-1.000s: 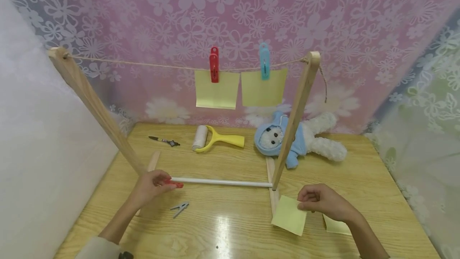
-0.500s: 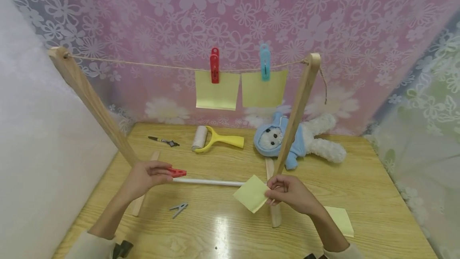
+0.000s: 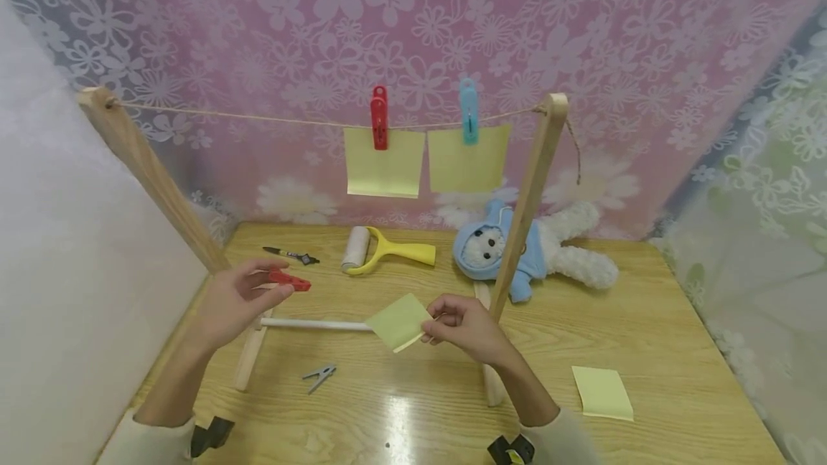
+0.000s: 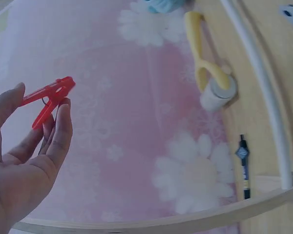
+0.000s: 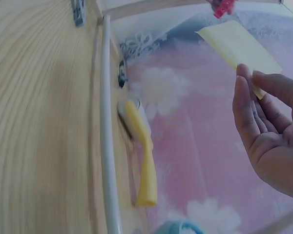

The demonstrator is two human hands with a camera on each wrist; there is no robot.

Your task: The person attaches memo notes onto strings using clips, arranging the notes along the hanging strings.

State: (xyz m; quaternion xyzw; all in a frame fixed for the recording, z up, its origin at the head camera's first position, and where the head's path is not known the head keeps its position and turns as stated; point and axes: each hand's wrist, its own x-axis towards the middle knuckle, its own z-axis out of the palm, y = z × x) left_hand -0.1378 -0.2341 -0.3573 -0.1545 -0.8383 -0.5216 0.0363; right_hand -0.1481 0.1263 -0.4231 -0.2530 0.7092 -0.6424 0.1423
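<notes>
My left hand [image 3: 235,303] pinches a red clothespin [image 3: 291,280] between thumb and fingers, raised near the left post. In the left wrist view the red clothespin [image 4: 51,95] points away from the palm. My right hand [image 3: 466,329] pinches a yellow sticky note [image 3: 399,321] by one corner, in front of the white rod [image 3: 316,323]. The right wrist view shows the sticky note [image 5: 241,46] between thumb and fingertips. Above, a string [image 3: 258,116] carries two more notes, one under a red clothespin [image 3: 380,120], the other under a blue clothespin [image 3: 469,113].
Wooden posts [image 3: 155,178] hold the string's ends. A grey clothespin [image 3: 319,377] lies at the front left and another sticky note [image 3: 602,393] at the right. Behind the rod are a pen [image 3: 291,255], a yellow-handled lint roller [image 3: 388,250] and a plush toy [image 3: 536,246] in blue.
The right hand has carried its sticky note leftward and up from the table's right side. My left hand has lifted the red clothespin from beside the rod, moving slightly left.
</notes>
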